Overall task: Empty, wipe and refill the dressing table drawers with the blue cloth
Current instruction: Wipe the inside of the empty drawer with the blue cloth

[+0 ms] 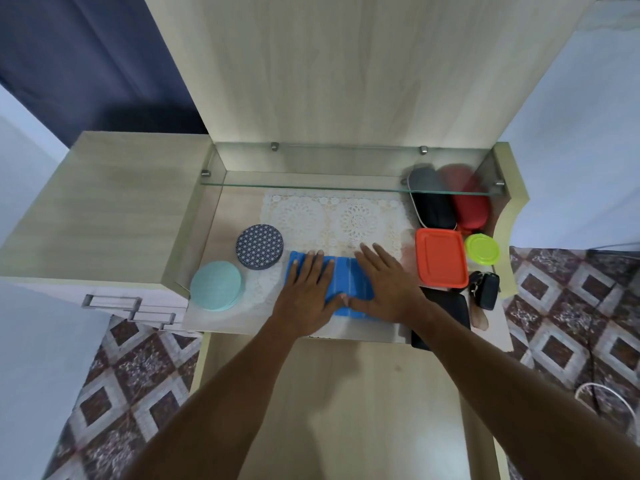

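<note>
Head view: your left hand [306, 289] and right hand [388, 282] press flat on the blue cloth [344, 279], gripping nothing. Risk: sliding could bunch the lace mat [325, 216] underneath them.

I see the blue cloth [346, 280] folded into a flat rectangle, bright blue with thin paler stripes across it. It lies on the white lace mat [332, 220] near the front edge of the dressing table [221, 233], about mid-width on the pale wood top. My left hand [306, 292] and right hand [388, 282] rest flat on it, fingers straight, covering both ends. The drawers [138, 308] sit at the table's left side — stacked pale fronts with metal bar handles, only partly in view.
</note>
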Demonstrator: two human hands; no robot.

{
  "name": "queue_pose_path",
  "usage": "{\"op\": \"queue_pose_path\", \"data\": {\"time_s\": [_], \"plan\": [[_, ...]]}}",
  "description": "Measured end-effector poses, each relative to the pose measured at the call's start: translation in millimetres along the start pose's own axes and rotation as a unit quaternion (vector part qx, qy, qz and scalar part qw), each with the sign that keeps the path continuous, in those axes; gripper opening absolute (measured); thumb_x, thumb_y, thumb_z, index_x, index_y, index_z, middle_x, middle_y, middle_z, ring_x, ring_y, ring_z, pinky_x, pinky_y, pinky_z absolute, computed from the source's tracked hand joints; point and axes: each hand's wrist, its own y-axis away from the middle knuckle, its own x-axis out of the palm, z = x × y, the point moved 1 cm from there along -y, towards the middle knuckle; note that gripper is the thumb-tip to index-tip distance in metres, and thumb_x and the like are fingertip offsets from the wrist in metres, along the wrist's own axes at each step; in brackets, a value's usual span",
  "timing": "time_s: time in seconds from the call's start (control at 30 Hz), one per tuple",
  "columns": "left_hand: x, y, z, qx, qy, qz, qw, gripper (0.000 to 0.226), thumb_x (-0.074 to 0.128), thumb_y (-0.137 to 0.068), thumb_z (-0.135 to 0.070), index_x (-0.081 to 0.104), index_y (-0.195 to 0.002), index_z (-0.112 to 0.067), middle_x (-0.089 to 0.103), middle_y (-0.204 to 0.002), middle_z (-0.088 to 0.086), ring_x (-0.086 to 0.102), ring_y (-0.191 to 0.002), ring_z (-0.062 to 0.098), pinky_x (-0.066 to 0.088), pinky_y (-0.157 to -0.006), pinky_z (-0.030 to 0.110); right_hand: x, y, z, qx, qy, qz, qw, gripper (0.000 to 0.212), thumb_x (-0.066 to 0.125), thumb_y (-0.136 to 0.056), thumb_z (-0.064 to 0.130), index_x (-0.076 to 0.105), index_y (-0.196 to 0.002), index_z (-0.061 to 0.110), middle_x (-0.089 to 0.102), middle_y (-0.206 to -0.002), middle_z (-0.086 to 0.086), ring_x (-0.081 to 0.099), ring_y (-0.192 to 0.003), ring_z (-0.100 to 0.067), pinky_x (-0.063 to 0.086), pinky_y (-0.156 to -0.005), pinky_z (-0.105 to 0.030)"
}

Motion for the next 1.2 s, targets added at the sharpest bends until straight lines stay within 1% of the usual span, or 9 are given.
{"op": "queue_pose_path", "data": {"time_s": [0.1,0.23,0.33,0.43,0.7,0.8,0.93,1.07,1.2], "plan": [[5.4,14.9,0.2,-0.007,0.029,0.029,0.999,0.098,-0.005,-0.079,-0.078,0.004,-0.154,-0.015,-0.004,-0.162,0.008,-0.011,-0.149,0.022,-0.009,-0.119,0.043,13.8,11.9,7.5,-0.02,0.024,0.077,0.997,0.122,0.037,-0.065,0.089,0.0,-0.154,0.014,-0.007,-0.161,-0.003,-0.012,-0.148,-0.023,0.001,-0.121,-0.045],[6.8,35.8,0.8,0.034,-0.006,0.083,0.996,0.122,0.022,-0.064,-0.093,-0.008,-0.153,-0.014,-0.016,-0.16,0.008,-0.019,-0.147,0.024,-0.01,-0.119,0.046,33.9,33.0,22.8,-0.007,0.065,0.076,0.995,0.122,0.065,-0.071,0.066,-0.009,-0.152,0.014,-0.015,-0.16,-0.002,-0.016,-0.147,-0.026,-0.003,-0.121,-0.045],[10.4,58.2,-0.3,0.048,-0.059,0.079,0.994,0.108,0.059,-0.081,-0.054,-0.012,-0.152,-0.014,-0.018,-0.159,0.009,-0.019,-0.147,0.027,-0.008,-0.12,0.047,44.0,47.9,39.8,0.019,0.084,0.057,0.995,0.103,0.062,-0.085,0.037,-0.013,-0.151,0.014,-0.018,-0.16,-0.004,-0.021,-0.145,-0.025,0.001,-0.121,-0.046],[12.0,80.7,-9.1,0.015,-0.068,0.057,0.996,0.09,0.051,-0.088,-0.012,-0.012,-0.152,-0.014,-0.014,-0.161,0.011,-0.016,-0.147,0.029,-0.004,-0.12,0.048,48.8,63.2,55.6,0.025,0.066,0.039,0.997,0.085,0.051,-0.091,0.02,-0.008,-0.152,0.015,-0.014,-0.16,-0.004,-0.014,-0.147,-0.026,0.001,-0.122,-0.044],[24.6,125.1,-19.4,-0.051,0.14,0.09,0.985,0.076,0.043,-0.09,-0.004,0.003,-0.154,-0.013,-0.003,-0.162,0.005,-0.009,-0.149,0.024,0.0,-0.121,0.044,75.5,109.2,87.8,0.087,-0.168,-0.105,0.976,0.065,0.051,-0.089,0.026,0.031,-0.148,0.007,0.029,-0.155,-0.007,0.023,-0.146,-0.024,0.032,-0.115,-0.038],[21.8,142.6,-28.0,-0.071,0.303,0.056,0.949,0.067,0.044,-0.092,0.001,0.013,-0.151,-0.006,0.014,-0.158,0.009,0.013,-0.148,0.028,0.015,-0.119,0.036,83.2,122.8,109.2,0.154,-0.258,-0.146,0.943,0.056,0.058,-0.084,0.02,0.047,-0.137,0.007,0.051,-0.139,-0.008,0.044,-0.131,-0.027,0.041,-0.104,-0.036],[15.6,167.5,-46.0,-0.184,0.457,0.053,0.868,0.045,0.044,-0.092,-0.014,0.046,-0.135,-0.028,0.059,-0.12,-0.004,0.057,-0.098,0.013,0.046,-0.081,0.028,92.0,138.9,134.1,0.202,-0.183,-0.191,0.943,0.04,0.052,-0.078,0.028,0.061,-0.115,0.016,0.058,-0.106,-0.005,0.051,-0.096,-0.026,0.044,-0.074,-0.032],[10.2,184.8,-62.6,-0.242,0.585,0.085,0.769,0.035,0.041,-0.082,-0.004,0.066,-0.099,-0.021,0.068,-0.093,0.001,0.064,-0.089,0.015,0.052,-0.076,0.025,94.2,149.2,151.5,0.223,-0.402,-0.095,0.883,0.023,0.051,-0.088,0.013,0.059,-0.11,0.015,0.063,-0.101,-0.004,0.057,-0.085,-0.015,0.041,-0.064,-0.019],[15.1,201.5,-64.6,-0.233,0.612,0.088,0.751,0.04,0.054,-0.083,-0.005,0.049,-0.12,-0.019,0.066,-0.108,0.009,0.065,-0.096,0.015,0.053,-0.074,0.024,90.6,160.0,163.1,0.246,-0.629,-0.017,0.737,0.018,0.043,-0.091,0.016,0.061,-0.091,0.015,0.065,-0.089,-0.002,0.061,-0.08,-0.016,0.047,-0.07,-0.026]]}}
